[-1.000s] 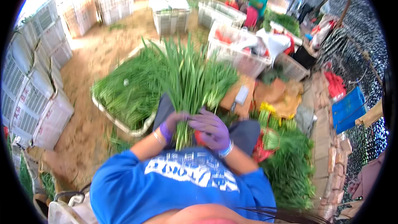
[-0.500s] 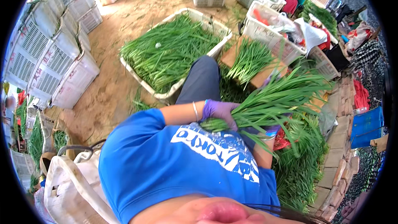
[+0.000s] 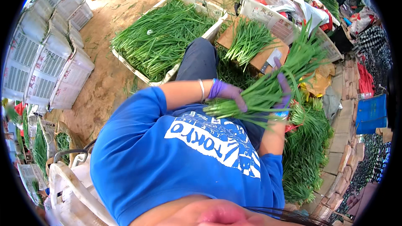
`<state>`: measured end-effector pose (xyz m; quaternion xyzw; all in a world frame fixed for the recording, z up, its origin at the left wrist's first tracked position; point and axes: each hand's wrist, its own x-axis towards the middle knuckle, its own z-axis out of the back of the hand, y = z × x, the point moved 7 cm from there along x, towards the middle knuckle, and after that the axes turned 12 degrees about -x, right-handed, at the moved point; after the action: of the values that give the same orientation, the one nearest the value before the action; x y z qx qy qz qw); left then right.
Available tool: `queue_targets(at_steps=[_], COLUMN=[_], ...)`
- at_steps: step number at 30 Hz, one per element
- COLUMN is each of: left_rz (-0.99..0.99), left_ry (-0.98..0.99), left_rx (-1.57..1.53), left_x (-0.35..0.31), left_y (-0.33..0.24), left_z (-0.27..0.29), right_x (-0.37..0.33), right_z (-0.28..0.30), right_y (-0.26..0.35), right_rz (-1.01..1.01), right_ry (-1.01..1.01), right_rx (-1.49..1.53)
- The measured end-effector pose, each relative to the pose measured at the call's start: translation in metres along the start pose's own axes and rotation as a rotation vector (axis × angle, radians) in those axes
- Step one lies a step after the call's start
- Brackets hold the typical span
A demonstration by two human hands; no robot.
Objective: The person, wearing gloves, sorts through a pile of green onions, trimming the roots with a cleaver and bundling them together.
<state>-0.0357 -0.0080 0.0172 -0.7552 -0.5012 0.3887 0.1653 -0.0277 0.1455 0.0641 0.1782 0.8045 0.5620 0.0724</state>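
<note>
A large bunch of garlic chives [image 3: 261, 96] lies slantwise across my lap, stalk ends toward the left and leaf tips toward the far right. My purple-gloved left hand [image 3: 228, 93] grips it near the stalk ends. Further up, my right hand [image 3: 284, 90], also gloved in purple, holds the leafy part, its fingers partly hidden by the leaves. Just beyond, a brown board [image 3: 279, 51] carries a smaller bundle of chives [image 3: 249, 39]. A flat metal blade [image 3: 273, 57] with a dark handle rests at the board's near edge.
Ahead to the left stands a white crate [image 3: 140, 76] heaped with chives. A big chive pile [image 3: 305, 159] lies by my right side, along a brick edging [image 3: 338, 142]. Stacked white crates [image 3: 56, 58] rise at left. Another crate [image 3: 268, 19] holds bags beyond the board.
The bunch has tilted more upright, its leaf tips swinging away from me. My right hand has come out from under the leaves, and the blade on the board now shows. The view has shifted.
</note>
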Motion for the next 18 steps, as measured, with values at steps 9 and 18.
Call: queue_targets(at_steps=[9,18], left_rz=[-0.491,-0.688], left_ry=[0.165,0.018], left_rx=[0.121,0.246], left_x=[0.067,0.101], left_y=[-0.18,-0.319], left_z=[-0.013,-0.017], right_x=[0.055,0.119], right_z=[0.009,0.052], right_y=[0.058,0.125], right_rz=[-0.134,0.335], right_ry=[-0.119,-0.201], right_rx=[0.146,-0.331])
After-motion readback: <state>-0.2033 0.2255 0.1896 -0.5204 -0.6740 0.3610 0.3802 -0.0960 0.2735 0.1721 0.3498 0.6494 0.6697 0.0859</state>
